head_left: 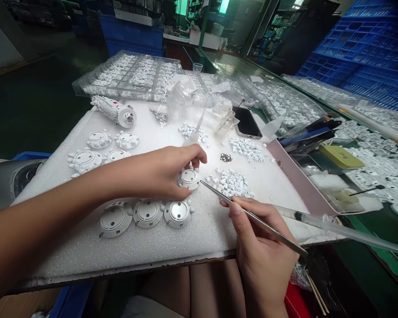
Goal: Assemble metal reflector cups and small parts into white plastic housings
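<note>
My left hand (175, 170) grips a small white round part (189, 177) between thumb and fingers, low over the white foam board (199, 238). In my right hand (262, 238) are metal tweezers (252, 215), whose tips are close to the right edge of that part. Whether the tips hold anything is too small to tell. Below my left hand sit three similar round parts (148, 212) in a row. More round parts (85, 160) lie to the left of it, some partly hidden by my forearm. Small white pieces (234, 183) are heaped beyond the tweezers.
Further piles of white pieces (247, 149), tiny dark bits (225, 157) and a phone (247, 122) lie beyond my hands. Clear trays (129, 77) stand at the back. A pink box (300, 183) and a syringe (305, 217) are at the right.
</note>
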A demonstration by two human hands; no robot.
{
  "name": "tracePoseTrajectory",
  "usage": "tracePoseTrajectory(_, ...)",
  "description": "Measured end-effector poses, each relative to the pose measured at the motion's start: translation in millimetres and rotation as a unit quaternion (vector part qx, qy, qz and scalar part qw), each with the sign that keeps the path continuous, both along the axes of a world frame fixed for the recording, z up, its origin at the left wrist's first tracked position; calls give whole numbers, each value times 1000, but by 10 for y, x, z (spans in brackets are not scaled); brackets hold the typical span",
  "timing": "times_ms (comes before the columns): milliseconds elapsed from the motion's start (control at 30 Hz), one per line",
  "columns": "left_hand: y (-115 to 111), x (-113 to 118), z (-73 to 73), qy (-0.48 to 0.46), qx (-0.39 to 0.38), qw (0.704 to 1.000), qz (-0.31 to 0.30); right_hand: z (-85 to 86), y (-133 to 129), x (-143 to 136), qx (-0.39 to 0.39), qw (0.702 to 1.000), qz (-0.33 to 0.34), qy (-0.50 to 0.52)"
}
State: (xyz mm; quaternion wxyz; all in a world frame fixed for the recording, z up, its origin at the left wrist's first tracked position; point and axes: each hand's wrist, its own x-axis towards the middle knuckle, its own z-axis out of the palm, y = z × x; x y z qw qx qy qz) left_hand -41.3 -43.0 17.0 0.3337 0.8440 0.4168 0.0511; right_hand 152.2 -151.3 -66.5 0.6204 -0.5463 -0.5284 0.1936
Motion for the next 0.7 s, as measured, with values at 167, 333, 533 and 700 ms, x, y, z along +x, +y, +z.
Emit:
tracePoseTrajectory(167, -12, -7, 6, 3, 3, 1000, 2, -14, -7, 2, -10, 1000, 0, 8)
tracePoseTrajectory(333, -7, -19, 7, 2, 6, 1000, -1, -13, -12, 7, -18, 1000, 1, -5)
tracePoseTrajectory(533, -8, -18, -1, 2, 7, 1000, -1, -7, -13, -2, -23, 1000, -1, -6)
tracePoseTrajectory(700, -1, -23, 8, 7, 7, 1000, 11, -35, 8, -26, 17, 999, -25, 44)
